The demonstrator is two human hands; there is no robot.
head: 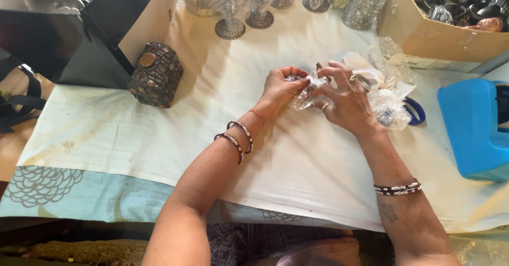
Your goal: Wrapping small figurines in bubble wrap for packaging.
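I note both hands pinching the wrap (306, 92) — left hand (280, 87) on its left end, right hand (347, 100) on its right — long axis between them.

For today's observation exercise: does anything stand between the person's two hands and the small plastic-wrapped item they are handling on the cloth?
Nothing visible does. The left hand and right hand both already grip the plastic-wrapped item, with only its own clear wrap under the fingers.

Bare cloth (159, 138) lies open leftward up to the studded box (155, 75).
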